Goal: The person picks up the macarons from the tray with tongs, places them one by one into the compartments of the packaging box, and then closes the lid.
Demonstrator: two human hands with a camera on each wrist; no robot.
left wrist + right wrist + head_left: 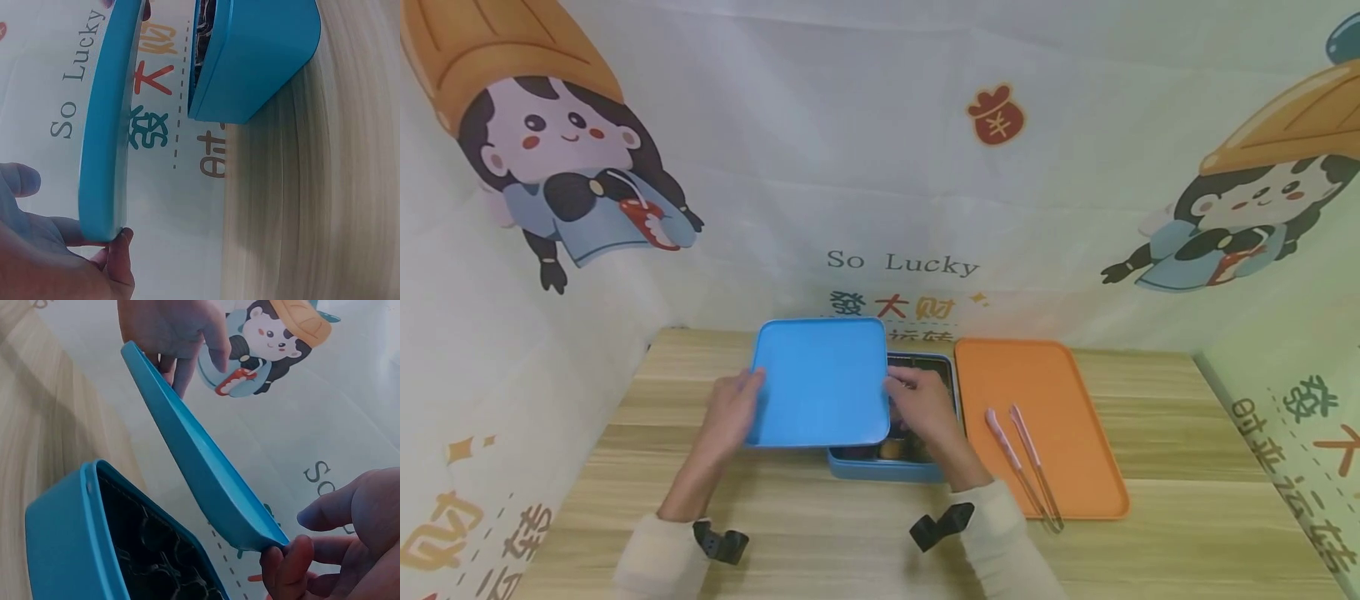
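A square blue lid (pixel 820 383) is held up in both hands, apart from the box below. My left hand (pixel 733 408) grips its left edge, and my right hand (pixel 927 404) pinches the right edge. Under and to the right of the lid stands an uncovered blue box (pixel 887 472); the lid hides part of it. In the right wrist view a dark divided insert (pixel 162 550) shows inside the box (pixel 59 537); what its compartments hold is too dim to tell. The left wrist view catches the lid (pixel 103 137) edge-on, held at its corner by the left fingers.
An orange tray (pixel 1075 433) lies on the wooden table (pixel 1172 517) right of the box. Pink-and-metal tongs (pixel 1026 467) rest on it, their bent end reaching past its front edge. A printed white cloth (pixel 820 167) hangs behind and at both sides.
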